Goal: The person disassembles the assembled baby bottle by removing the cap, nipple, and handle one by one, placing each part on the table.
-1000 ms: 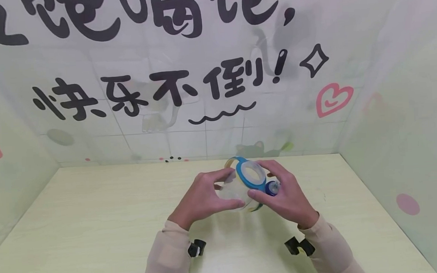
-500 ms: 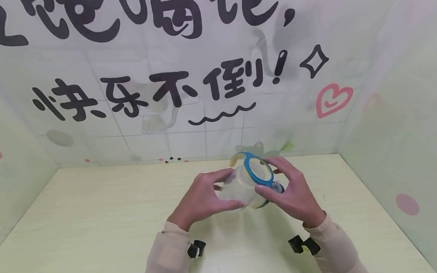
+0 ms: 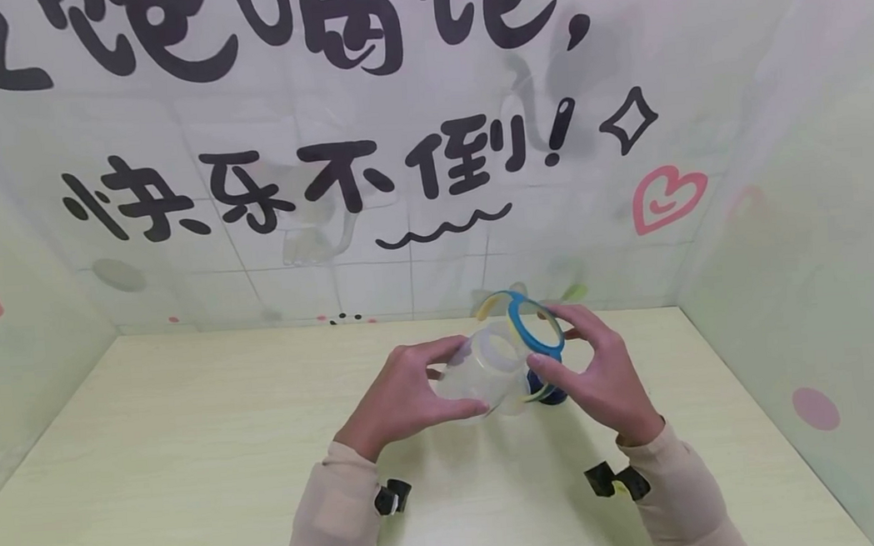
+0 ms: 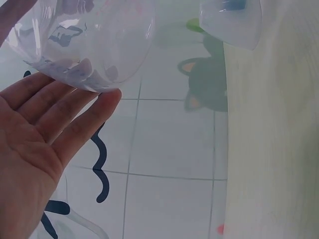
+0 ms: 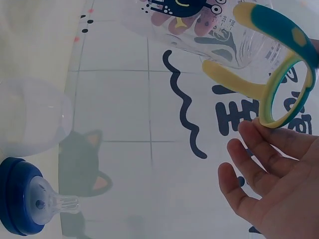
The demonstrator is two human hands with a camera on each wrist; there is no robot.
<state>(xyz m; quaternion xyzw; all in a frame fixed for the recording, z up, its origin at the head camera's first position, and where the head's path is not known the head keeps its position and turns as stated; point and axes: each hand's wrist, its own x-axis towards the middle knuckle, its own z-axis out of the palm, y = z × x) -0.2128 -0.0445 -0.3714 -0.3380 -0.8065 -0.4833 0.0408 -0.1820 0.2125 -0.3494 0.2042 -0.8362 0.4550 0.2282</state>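
Observation:
A clear baby bottle (image 3: pixel 468 381) lies tilted in my left hand (image 3: pixel 407 392), its open mouth towards the right. In the left wrist view, fingers (image 4: pixel 82 119) rest against the bottle's clear wall (image 4: pixel 112 45). My right hand (image 3: pixel 597 372) pinches a blue and yellow bottle handle (image 3: pixel 519 325) by its ring, just beyond the mouth. In the right wrist view, the ring (image 5: pixel 265 107) is apart from the hand's lower fingers, and its two curved grips reach back beside the bottle (image 5: pixel 214 42). A printed dark cartoon shows on the bottle.
On the pale table (image 3: pixel 214 437), behind the handle, stands a blue collar with a clear teat (image 5: pixel 22 196). Beside it is a translucent domed cap (image 5: pixel 32 117). A printed wall (image 3: pixel 318 289) rises at the table's back edge.
My right hand has moved right and slightly up, drawing the handle off the bottle's neck. The blue collar now shows below the handle. My left hand and the bottle have stayed put.

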